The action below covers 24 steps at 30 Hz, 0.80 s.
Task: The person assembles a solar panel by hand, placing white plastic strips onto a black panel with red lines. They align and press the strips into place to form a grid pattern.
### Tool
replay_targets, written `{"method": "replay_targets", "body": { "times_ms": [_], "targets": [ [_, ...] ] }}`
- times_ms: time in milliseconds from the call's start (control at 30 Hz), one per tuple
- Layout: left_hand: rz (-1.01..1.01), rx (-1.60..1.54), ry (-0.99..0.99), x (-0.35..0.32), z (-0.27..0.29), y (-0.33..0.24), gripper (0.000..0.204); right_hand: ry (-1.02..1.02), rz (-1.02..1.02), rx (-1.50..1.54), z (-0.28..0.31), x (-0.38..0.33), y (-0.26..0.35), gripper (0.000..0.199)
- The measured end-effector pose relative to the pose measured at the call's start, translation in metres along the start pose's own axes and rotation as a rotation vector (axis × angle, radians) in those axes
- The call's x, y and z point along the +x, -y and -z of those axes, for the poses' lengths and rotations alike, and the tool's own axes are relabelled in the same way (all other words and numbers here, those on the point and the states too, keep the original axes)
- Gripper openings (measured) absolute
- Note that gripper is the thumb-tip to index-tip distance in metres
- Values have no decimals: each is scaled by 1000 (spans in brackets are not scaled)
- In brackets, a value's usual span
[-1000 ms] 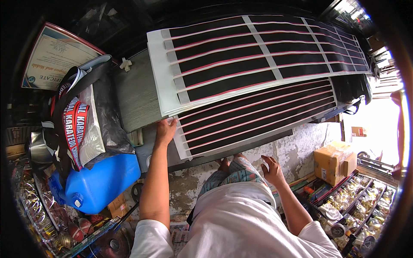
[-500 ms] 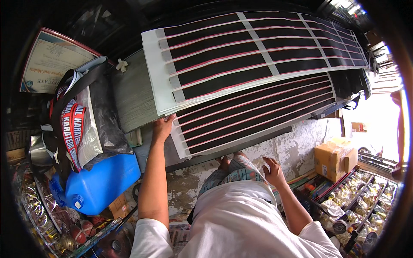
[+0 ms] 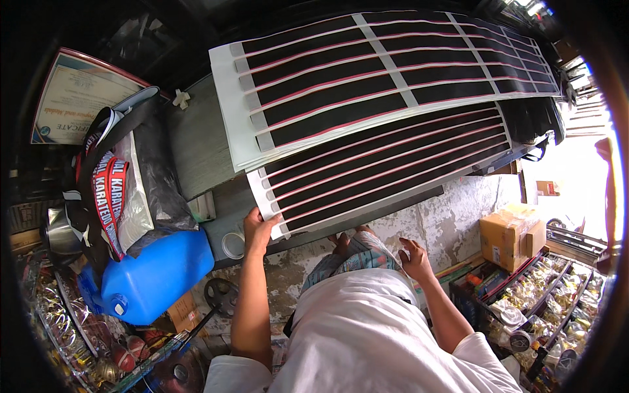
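Centre frame, table edge | left hand pinches corner of lower striped sheet | right hand open, empty, lower centre | risk: one-corner grip, sheet could slide off, drag upper striped sheet

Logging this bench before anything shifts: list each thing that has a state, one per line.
Left hand: gripping the corner of the lower black-and-red striped white sheet.
Right hand: open, holding nothing.
Upper black-and-red striped white sheet: lying flat, overlapping the lower.
Blue plastic jerrycan: on its side, capped.
Brown cardboard box: taped shut.
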<state>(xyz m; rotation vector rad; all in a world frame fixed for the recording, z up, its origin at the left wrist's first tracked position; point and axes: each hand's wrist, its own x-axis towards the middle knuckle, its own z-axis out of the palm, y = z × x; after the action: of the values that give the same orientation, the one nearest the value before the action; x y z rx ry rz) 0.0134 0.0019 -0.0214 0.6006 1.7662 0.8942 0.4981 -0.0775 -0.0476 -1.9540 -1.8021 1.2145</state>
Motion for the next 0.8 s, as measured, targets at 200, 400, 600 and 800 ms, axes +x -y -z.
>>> {"method": "replay_targets", "body": {
  "times_ms": [200,400,600,800],
  "targets": [
    [22,68,-62,-19,-13,23,35,30,27,-3,-3,3,2,42],
    [74,14,-33,-20,-10,20,37,13,54,6,-5,9,-3,41],
    [101,14,-15,-19,-8,23,40,13,64,4,-3,9,-13,42],
    [79,65,-45,-27,-3,30,44,25,49,-5,1,11,-16,41]
  ]
}}
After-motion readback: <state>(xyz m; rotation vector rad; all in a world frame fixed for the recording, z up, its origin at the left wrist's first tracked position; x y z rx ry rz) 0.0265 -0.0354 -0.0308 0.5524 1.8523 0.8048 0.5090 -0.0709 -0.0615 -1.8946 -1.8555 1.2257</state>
